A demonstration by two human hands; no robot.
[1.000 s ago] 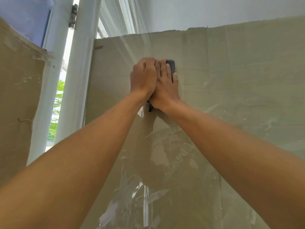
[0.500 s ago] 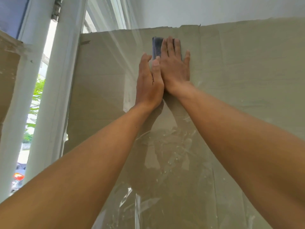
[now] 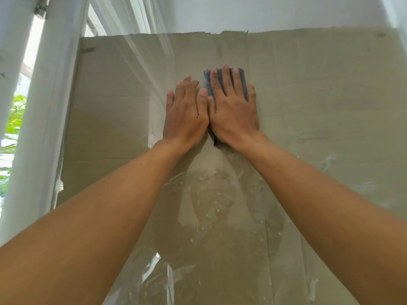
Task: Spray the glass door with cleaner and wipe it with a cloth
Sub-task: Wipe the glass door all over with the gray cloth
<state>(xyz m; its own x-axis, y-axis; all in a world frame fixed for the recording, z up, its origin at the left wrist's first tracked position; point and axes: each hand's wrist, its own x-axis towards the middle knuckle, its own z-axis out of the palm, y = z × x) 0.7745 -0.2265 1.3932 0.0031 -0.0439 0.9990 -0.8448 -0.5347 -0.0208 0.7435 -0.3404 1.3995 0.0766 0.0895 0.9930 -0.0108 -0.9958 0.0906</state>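
Frame of white-painted wood runs up the view at 9 o'clock, with green leaves showing in the bright gap beyond it. Just to its right begins the glass door, which fills most of the view; pale streaks, droplets and faint reflections mark it from the centre down to 6 o'clock. Behind the pane stands a brown cardboard sheet, its ragged top edge crossing from 11 o'clock to 1 o'clock, with a white wall above it at 12 o'clock. Two bare forearms reach up from 7 o'clock and 5 o'clock and meet a little above the centre. The left grip, a bare hand, lies flat on the glass, released, fingers straight and pointing to 12 o'clock, holding nothing. Its thumb touches the thumb side of the other hand. Directly at its 3 o'clock, the right grip is likewise released, palm flat and fingers spread, pressing a dark grey-blue cloth against the pane. That cloth, folded to a narrow pad, shows past the fingertips at 12 o'clock, between the fingers, and as a small dark edge below the heel of the hand at 6 o'clock.
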